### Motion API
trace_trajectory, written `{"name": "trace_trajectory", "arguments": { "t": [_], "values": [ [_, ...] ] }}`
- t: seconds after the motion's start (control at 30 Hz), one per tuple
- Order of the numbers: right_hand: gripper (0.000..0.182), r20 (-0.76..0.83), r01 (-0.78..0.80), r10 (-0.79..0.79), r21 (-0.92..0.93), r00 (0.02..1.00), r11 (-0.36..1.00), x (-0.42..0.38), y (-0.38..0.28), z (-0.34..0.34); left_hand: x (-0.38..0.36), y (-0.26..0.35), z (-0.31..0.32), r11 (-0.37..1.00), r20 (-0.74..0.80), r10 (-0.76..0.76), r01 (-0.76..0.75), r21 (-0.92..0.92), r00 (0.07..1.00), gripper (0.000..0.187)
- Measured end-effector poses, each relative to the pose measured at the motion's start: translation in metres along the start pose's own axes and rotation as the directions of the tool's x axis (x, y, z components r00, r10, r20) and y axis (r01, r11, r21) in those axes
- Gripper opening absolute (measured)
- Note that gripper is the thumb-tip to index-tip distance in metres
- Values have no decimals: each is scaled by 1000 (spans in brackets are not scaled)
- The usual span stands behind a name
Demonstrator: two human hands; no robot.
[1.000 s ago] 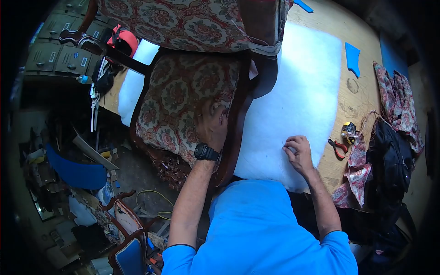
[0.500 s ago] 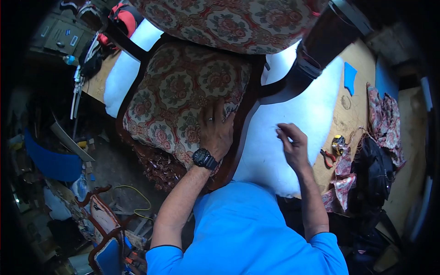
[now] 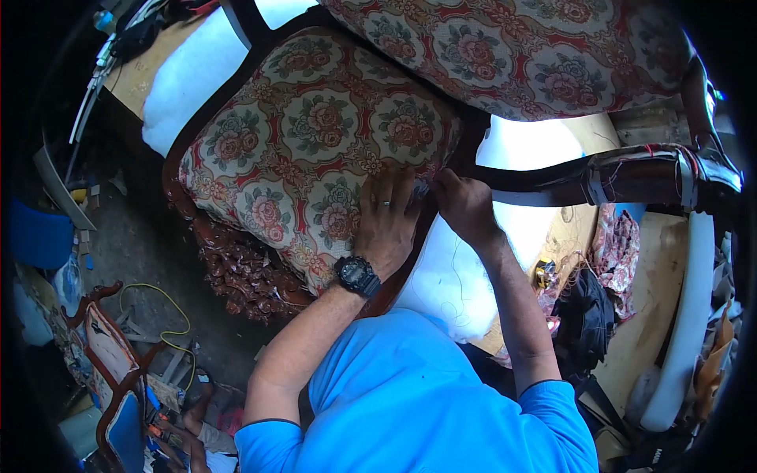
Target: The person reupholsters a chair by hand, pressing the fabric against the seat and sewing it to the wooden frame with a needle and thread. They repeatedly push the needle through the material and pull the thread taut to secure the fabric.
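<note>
Floral upholstery fills the upper middle of the frame: the chair seat (image 3: pixel 315 142) lies tipped on the workbench, its carved wooden rail (image 3: pixel 244 272) at lower left. On the seat's near right corner the left hand (image 3: pixel 386 225) lies flat, fingers spread, as it did a second ago. The right hand (image 3: pixel 465 201), which was then pinching something fine over the white batting (image 3: pixel 449 276) at centre right, has come across to that same corner, fingers curled at the fabric edge; what they grip I cannot tell. Work has shifted from batting to seat.
</note>
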State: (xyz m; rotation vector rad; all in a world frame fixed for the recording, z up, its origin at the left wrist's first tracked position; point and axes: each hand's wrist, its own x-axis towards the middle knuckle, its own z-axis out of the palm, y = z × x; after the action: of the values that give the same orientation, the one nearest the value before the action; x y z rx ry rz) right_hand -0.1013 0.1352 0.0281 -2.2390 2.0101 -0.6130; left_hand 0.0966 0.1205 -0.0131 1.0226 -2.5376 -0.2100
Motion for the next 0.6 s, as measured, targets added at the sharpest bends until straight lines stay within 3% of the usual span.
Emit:
{"name": "trace_trajectory", "arguments": {
  "t": [0.13, 0.33, 0.43, 0.6],
  "values": [
    [12, 38, 40, -38, -62, 999, 997, 0, 0, 2, 0, 1, -3, 1000, 12, -7, 7, -16, 1000, 30],
    [12, 23, 64, -64, -17, 998, 998, 3, -4, 1, 0, 1, -2, 1000, 12, -14, 14, -21, 1000, 29],
    [18, -13, 164, -165, -54, 986, 985, 6, -2, 2, -1, 1, -2, 1000, 18, -15, 15, -14, 1000, 29],
    [20, 86, 137, -132, -61, 988, 989, 8, 2, 2, -1, 1, -3, 1000, 46, -16, 16, -3, 999, 32]
  ]
}}
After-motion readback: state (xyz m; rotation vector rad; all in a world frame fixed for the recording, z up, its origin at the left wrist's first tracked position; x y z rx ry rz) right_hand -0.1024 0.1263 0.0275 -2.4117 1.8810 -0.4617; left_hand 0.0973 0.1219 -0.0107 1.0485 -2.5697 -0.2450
